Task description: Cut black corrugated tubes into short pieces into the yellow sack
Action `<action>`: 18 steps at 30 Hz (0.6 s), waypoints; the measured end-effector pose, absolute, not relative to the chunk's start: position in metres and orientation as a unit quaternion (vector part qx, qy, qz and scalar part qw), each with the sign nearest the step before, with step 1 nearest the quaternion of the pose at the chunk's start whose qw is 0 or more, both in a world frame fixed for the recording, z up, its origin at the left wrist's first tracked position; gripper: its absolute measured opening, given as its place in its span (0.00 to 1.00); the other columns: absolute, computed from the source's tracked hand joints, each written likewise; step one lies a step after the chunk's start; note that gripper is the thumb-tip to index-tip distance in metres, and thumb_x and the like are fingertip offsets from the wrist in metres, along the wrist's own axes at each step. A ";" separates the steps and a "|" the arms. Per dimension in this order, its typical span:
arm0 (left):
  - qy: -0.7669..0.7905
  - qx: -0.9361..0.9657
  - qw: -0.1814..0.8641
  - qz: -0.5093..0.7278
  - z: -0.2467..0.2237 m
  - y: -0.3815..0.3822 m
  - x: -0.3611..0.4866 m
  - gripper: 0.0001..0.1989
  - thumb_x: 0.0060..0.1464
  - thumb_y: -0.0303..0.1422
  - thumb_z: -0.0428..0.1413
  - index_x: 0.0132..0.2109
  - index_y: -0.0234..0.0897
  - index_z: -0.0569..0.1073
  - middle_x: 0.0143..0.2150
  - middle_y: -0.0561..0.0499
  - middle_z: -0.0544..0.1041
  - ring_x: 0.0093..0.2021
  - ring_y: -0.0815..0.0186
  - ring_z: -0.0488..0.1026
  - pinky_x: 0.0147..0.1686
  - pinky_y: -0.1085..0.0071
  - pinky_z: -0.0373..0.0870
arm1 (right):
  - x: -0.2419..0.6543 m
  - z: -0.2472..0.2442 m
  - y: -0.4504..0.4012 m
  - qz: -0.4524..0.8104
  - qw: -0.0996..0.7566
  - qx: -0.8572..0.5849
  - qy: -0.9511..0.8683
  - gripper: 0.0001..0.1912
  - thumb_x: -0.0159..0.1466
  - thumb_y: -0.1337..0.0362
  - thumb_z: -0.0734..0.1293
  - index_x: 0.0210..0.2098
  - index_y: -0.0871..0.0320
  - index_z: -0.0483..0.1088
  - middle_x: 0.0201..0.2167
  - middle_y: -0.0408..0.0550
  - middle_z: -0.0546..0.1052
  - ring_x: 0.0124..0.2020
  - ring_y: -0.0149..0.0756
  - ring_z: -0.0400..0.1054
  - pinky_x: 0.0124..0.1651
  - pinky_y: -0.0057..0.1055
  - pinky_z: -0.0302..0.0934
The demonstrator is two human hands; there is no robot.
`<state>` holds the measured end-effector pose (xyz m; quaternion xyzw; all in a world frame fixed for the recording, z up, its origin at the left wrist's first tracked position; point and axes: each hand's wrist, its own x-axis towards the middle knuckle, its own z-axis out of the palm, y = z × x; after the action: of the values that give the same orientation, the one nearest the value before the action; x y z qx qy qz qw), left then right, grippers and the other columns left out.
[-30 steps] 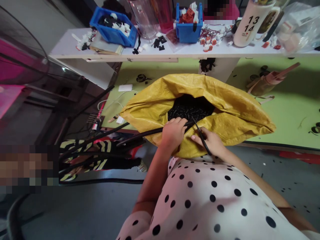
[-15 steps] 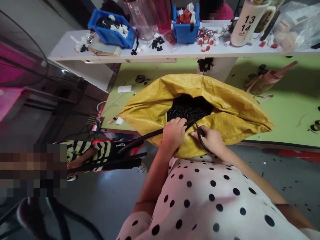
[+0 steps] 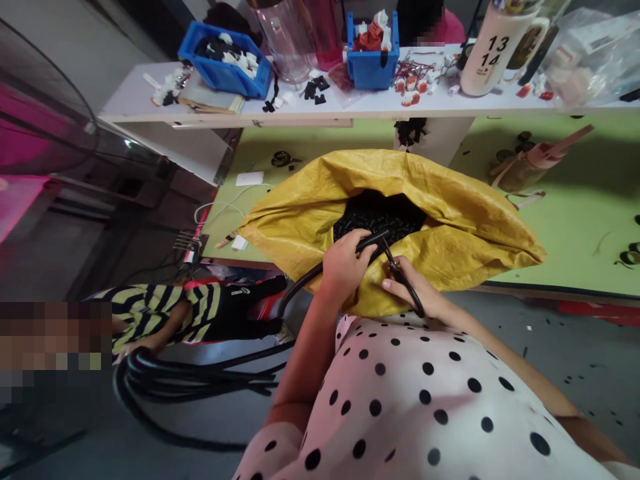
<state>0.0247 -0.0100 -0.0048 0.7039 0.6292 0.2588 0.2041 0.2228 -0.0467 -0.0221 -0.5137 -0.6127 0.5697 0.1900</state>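
My left hand (image 3: 346, 262) grips a black corrugated tube (image 3: 374, 240) near its end, over the front edge of a yellow woven sack (image 3: 285, 220). From that hand the tube runs down to the left. Scissors (image 3: 400, 273) with dark handles are in my right hand (image 3: 419, 288), their blades pointing up by the tube's end. Whether the blades touch the tube I cannot tell. Inside the sack's mouth lies a heap of short black pieces (image 3: 370, 217).
At left, a person in a striped shirt (image 3: 200, 310) has a hand near a bundle of black tubes (image 3: 200, 380). Blue bins (image 3: 225, 60) and a white mug (image 3: 493, 53) stand on the shelf (image 3: 280, 112). Another pair of scissors (image 3: 283, 159) lies on the green table (image 3: 320, 137).
The tube in my left hand now shows a ribbed end pointing up right, and its trailing part bends downward. My scissors have dropped slightly. The person's tube bundle has swung rightward into clearer view.
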 end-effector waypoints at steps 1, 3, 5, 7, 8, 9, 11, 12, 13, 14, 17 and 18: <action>0.630 0.701 0.211 0.260 -0.005 -0.010 0.025 0.09 0.63 0.32 0.60 0.50 0.42 0.76 0.48 0.50 0.83 0.49 0.61 0.79 0.49 0.66 0.74 | 0.222 -0.021 -0.045 0.566 0.185 -0.518 -0.614 0.29 0.65 0.38 0.66 0.50 0.55 0.62 0.38 0.46 0.73 0.39 0.40 0.68 0.44 0.38 0.63; 0.630 0.697 0.225 0.259 -0.006 -0.011 0.026 0.08 0.62 0.32 0.61 0.49 0.42 0.76 0.45 0.51 0.83 0.45 0.61 0.80 0.46 0.67 0.75 | 0.222 -0.018 -0.042 0.559 0.179 -0.525 -0.617 0.28 0.64 0.38 0.66 0.49 0.54 0.61 0.37 0.46 0.73 0.39 0.40 0.68 0.44 0.38 0.63; 0.626 0.697 0.237 0.257 -0.007 -0.013 0.027 0.08 0.61 0.32 0.62 0.48 0.42 0.76 0.44 0.51 0.83 0.43 0.62 0.80 0.45 0.68 0.74 | 0.221 -0.016 -0.039 0.555 0.170 -0.531 -0.618 0.29 0.64 0.37 0.66 0.48 0.54 0.60 0.37 0.46 0.73 0.38 0.41 0.68 0.43 0.38 0.63; 0.620 0.701 0.242 0.254 -0.008 -0.013 0.027 0.08 0.61 0.31 0.62 0.47 0.41 0.76 0.44 0.51 0.83 0.43 0.62 0.80 0.45 0.68 0.74 | 0.221 -0.015 -0.037 0.552 0.161 -0.537 -0.617 0.29 0.63 0.36 0.66 0.47 0.54 0.60 0.37 0.46 0.73 0.38 0.41 0.68 0.43 0.38 0.62; 0.617 0.705 0.241 0.252 -0.008 -0.013 0.027 0.08 0.61 0.31 0.62 0.47 0.41 0.76 0.44 0.51 0.83 0.44 0.62 0.80 0.46 0.68 0.74 | 0.221 -0.016 -0.036 0.550 0.159 -0.539 -0.618 0.29 0.63 0.36 0.66 0.46 0.54 0.60 0.37 0.46 0.73 0.38 0.41 0.68 0.42 0.37 0.62; 0.613 0.710 0.239 0.250 -0.009 -0.013 0.026 0.08 0.61 0.31 0.62 0.47 0.41 0.76 0.45 0.50 0.83 0.45 0.61 0.80 0.47 0.67 0.74 | 0.221 -0.017 -0.035 0.547 0.159 -0.542 -0.618 0.29 0.62 0.36 0.66 0.45 0.54 0.60 0.36 0.45 0.73 0.37 0.41 0.68 0.41 0.37 0.61; 0.604 0.721 0.237 0.244 -0.011 -0.011 0.025 0.08 0.62 0.30 0.61 0.48 0.41 0.77 0.46 0.49 0.83 0.48 0.60 0.80 0.49 0.66 0.74 | 0.220 -0.020 -0.035 0.544 0.170 -0.547 -0.613 0.29 0.62 0.35 0.66 0.42 0.54 0.61 0.33 0.44 0.71 0.34 0.39 0.67 0.38 0.35 0.60; 0.600 0.725 0.237 0.242 -0.012 -0.010 0.025 0.08 0.62 0.30 0.61 0.48 0.41 0.77 0.47 0.49 0.83 0.49 0.59 0.80 0.51 0.66 0.74 | 0.219 -0.023 -0.036 0.544 0.181 -0.550 -0.607 0.29 0.63 0.34 0.66 0.40 0.53 0.62 0.30 0.43 0.70 0.32 0.39 0.66 0.37 0.34 0.59; 0.597 0.727 0.239 0.241 -0.014 -0.009 0.024 0.08 0.62 0.30 0.60 0.48 0.41 0.77 0.48 0.48 0.83 0.50 0.59 0.80 0.52 0.65 0.73 | 0.218 -0.026 -0.037 0.545 0.194 -0.551 -0.601 0.28 0.63 0.34 0.65 0.38 0.53 0.62 0.28 0.42 0.69 0.30 0.37 0.64 0.35 0.33 0.58; 0.596 0.727 0.241 0.239 -0.016 -0.007 0.024 0.08 0.62 0.30 0.60 0.49 0.41 0.77 0.48 0.48 0.83 0.50 0.59 0.79 0.52 0.65 0.73 | 0.217 -0.029 -0.037 0.546 0.209 -0.551 -0.595 0.28 0.63 0.33 0.65 0.35 0.53 0.61 0.26 0.41 0.67 0.29 0.36 0.63 0.33 0.32 0.56; 0.594 0.727 0.256 0.230 -0.019 -0.005 0.022 0.09 0.63 0.31 0.60 0.50 0.41 0.77 0.49 0.49 0.83 0.50 0.60 0.79 0.52 0.65 0.74 | 0.216 -0.037 -0.040 0.543 0.242 -0.545 -0.592 0.28 0.64 0.34 0.65 0.31 0.53 0.61 0.22 0.40 0.65 0.26 0.34 0.60 0.30 0.30 0.54; 0.591 0.731 0.257 0.224 -0.020 -0.004 0.021 0.09 0.63 0.31 0.60 0.50 0.41 0.77 0.50 0.49 0.83 0.50 0.59 0.79 0.52 0.65 0.74 | 0.216 -0.040 -0.040 0.540 0.248 -0.543 -0.593 0.28 0.64 0.34 0.65 0.30 0.53 0.61 0.21 0.40 0.65 0.25 0.34 0.60 0.29 0.30 0.53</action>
<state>0.0207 -0.0044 -0.0198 0.7313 0.5910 0.2236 0.2566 0.2158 -0.0401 -0.0396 -0.5429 -0.5930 0.5403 0.2483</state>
